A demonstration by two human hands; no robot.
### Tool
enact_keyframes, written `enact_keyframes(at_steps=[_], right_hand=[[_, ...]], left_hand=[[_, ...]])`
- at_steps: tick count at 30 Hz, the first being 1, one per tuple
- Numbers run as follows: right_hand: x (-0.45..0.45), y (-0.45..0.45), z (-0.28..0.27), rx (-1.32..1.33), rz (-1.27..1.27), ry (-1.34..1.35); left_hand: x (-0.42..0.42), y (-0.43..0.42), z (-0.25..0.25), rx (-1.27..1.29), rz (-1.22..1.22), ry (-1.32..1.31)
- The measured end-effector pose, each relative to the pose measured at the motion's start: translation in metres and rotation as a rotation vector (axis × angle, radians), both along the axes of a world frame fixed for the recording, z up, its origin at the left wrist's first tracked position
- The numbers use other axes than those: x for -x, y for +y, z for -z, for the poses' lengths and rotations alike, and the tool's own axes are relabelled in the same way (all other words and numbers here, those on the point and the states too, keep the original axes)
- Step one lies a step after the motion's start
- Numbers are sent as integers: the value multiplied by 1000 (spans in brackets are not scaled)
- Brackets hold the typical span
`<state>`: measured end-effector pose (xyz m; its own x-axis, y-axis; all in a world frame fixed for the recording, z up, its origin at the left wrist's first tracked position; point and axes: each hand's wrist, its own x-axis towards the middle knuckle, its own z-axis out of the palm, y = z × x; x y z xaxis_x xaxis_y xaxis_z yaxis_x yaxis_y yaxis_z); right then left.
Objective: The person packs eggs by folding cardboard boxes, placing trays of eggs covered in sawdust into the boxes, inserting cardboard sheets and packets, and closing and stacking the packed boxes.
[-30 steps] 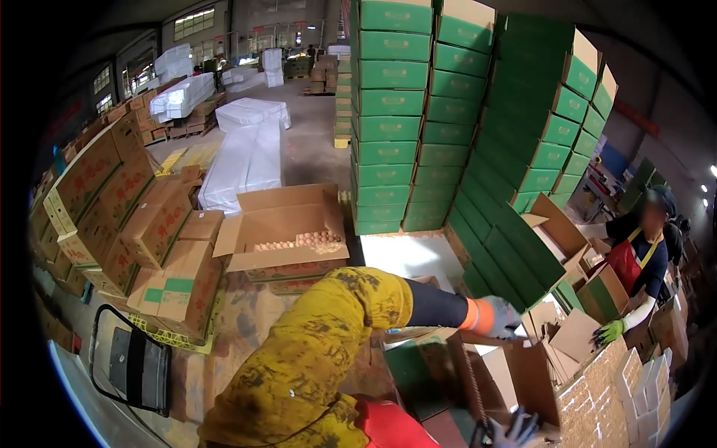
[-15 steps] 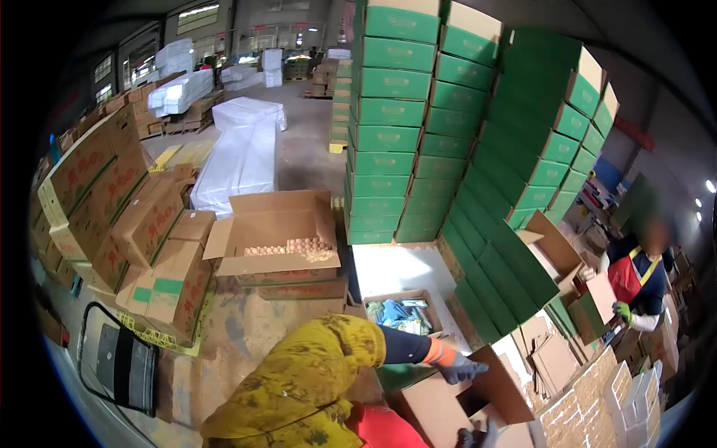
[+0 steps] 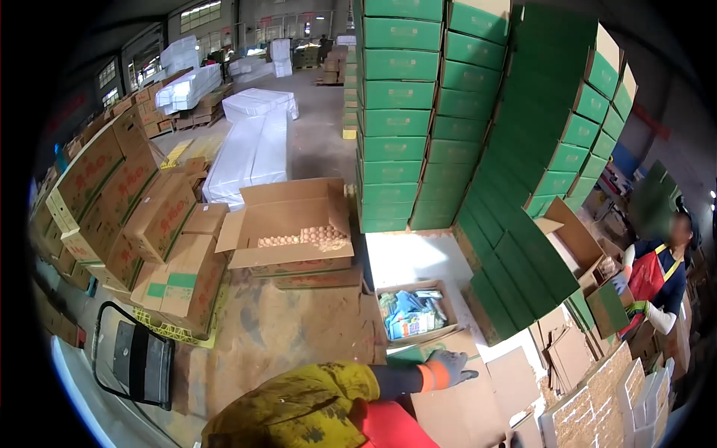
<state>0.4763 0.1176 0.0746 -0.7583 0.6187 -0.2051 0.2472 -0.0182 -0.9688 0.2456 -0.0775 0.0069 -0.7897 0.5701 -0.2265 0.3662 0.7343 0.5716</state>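
Observation:
My left hand, in a grey glove with an orange cuff, lies over the brown flap of a cardboard box directly in front of me. Its fingers reach out to the right along the cardboard, with nothing visible in them. Only a dark gloved sliver of my right hand shows at the bottom edge, close to the box; its fingers are hidden. The inside of this box is out of sight. Just beyond it stands a smaller open carton with blue and green packets inside.
Tall stacks of green boxes rise ahead. An open carton of eggs stands to the left, near stacked brown boxes and a folding trolley. Flat cardboard lies at right. A co-worker handles a box there.
The box's dark interior and raised right-hand flap showed before; now flat cardboard covers that spot. My left hand has come down onto it, while my right hand has mostly left the view.

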Motion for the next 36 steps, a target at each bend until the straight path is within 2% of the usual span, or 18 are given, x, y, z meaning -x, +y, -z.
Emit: enact_keyframes(at_steps=[2,4,5,7,8,9,10,11,12,16,19,24,26,27,30,34,35,36], right_hand=[[-8,77,89,-514,-422,486],[-40,103,128,571,-107,-41],[-33,54,23,195,-28,62],[1,79,-23,367,-148,196],[23,85,-61,318,-203,268],[28,109,-65,153,-239,153],[38,121,-54,-323,-332,63],[58,125,-42,-942,-461,315],[58,118,-11,-1036,-632,104],[40,98,59,-986,-709,216],[1,127,50,-551,-394,341],[-102,278,151,309,1011,459],[-121,342,225,-273,872,342],[-124,364,242,-490,827,227],[-105,396,223,-583,852,-363],[-92,397,192,869,1214,931],[-99,401,207,772,1241,583],[-101,401,215,732,1252,665]], left_hand=[[-6,-5,-34,-130,123,132],[-17,4,-56,-482,189,522],[-30,23,-70,-480,271,561],[-10,73,-41,-1603,-22,-686],[21,80,-25,-1353,14,-503],[54,76,-13,-812,110,65],[89,85,6,-578,154,259],[115,84,24,-484,156,295],[136,84,37,-434,164,292],[171,105,70,-343,248,277],[173,109,84,-331,305,305],[160,98,81,-81,88,495],[128,129,54,148,-71,542],[135,134,59,-36,-39,435],[142,139,57,-157,-30,310],[129,125,47,-169,-45,324],[132,129,48,-289,-60,274],[127,136,40,-297,-69,257]])
